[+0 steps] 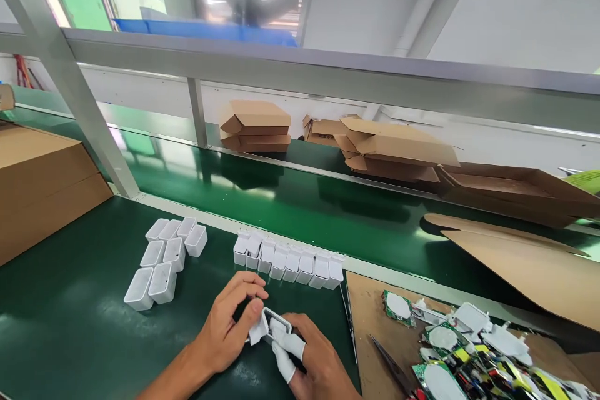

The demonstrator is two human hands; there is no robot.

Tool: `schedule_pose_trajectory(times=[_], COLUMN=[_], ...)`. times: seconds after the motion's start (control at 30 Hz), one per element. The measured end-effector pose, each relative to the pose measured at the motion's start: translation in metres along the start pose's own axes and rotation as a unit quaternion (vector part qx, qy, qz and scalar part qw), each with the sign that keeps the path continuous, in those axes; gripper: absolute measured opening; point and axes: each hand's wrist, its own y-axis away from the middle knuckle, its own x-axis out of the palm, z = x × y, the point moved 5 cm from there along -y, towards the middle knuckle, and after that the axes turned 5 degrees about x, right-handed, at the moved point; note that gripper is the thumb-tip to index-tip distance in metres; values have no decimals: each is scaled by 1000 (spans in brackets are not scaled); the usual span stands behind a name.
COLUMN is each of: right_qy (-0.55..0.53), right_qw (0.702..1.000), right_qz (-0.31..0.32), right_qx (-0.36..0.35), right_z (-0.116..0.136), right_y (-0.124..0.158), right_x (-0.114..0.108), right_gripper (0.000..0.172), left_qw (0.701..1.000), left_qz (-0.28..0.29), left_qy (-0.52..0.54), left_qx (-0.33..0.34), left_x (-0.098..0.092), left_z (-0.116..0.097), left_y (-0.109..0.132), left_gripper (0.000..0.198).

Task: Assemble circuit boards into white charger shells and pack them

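Note:
Low in the middle, a small white plastic housing (pixel 267 320) is tilted with its open end showing. My left hand (pixel 229 324) is closed around its left side, thumb along the near face. From the right, my right hand (pixel 317 357) grips the housing at its rim, with white covers on two fingertips. Those fingertips hide part of the inside. A white flap-like piece shows by the left thumb; whether it is joined to the housing I cannot tell. Beyond the hands stands a row of white housings (pixel 291 262) with parts in them.
Several open white housings (pixel 152 255) sit left on the green table. At right, a cardboard sheet (pixel 368 325) carries pliers (pixel 391 362), green circuit boards (pixel 398 306) and wired parts. Flattened cartons (pixel 398 140) lie on the green belt behind. A large carton (pixel 47 194) stands far left.

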Motion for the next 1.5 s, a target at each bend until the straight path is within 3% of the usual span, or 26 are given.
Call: schedule_pose_trajectory(times=[0.13,0.3,0.4,0.47,0.53,0.6,0.7,0.77,0.87,1.03,1.17,1.27,1.33,1.4,1.47,1.5], right_qy=[7,35,-21,-114,-263,-424,-581,-630,-664,-684,-681,-646,-580,-453,-290,-215], right_qw=[1000,999,998,989,947,860,723,668,627,602,608,647,714,816,911,939], right_qz=[-2,-10,8,-2,-28,-48,-70,-80,-79,-79,-66,-55,-66,-90,-99,-96], right_qx=[-9,26,51,94,183,282,366,387,400,405,403,401,387,347,278,249], right_z=[-8,-13,-12,-15,-24,-31,-29,-24,-17,-14,-15,-18,-22,-26,-24,-23], right_y=[8,15,11,7,5,7,12,13,12,11,12,12,12,12,12,13], right_x=[8,8,9,9,10,16,22,23,22,25,28,28,22,12,4,3], right_gripper=[47,45,48,41,33,40,52,50,42,39,38,40,39,30,20,18], left_qw=[998,994,980,974,981,993,995,991,989,986,986,987,988,992,998,1000], left_qz=[47,13,4,16,37,61,70,55,38,28,32,40,43,33,21,19], left_qy=[22,80,149,194,174,100,16,-3,-23,-38,-44,-45,-49,-44,-22,-7], left_qx=[18,-78,-128,-114,-72,-20,71,121,143,163,158,150,140,115,53,12], left_x=[9,4,0,0,2,9,22,28,30,26,26,26,26,25,24,25], left_z=[-6,6,15,17,14,10,0,-6,-10,-16,-18,-17,-14,-10,-2,3], left_y=[3,-3,-5,-3,1,6,12,14,13,11,12,13,15,16,17,17], left_gripper=[26,45,47,60,89,103,86,80,80,78,77,76,82,88,82,73])
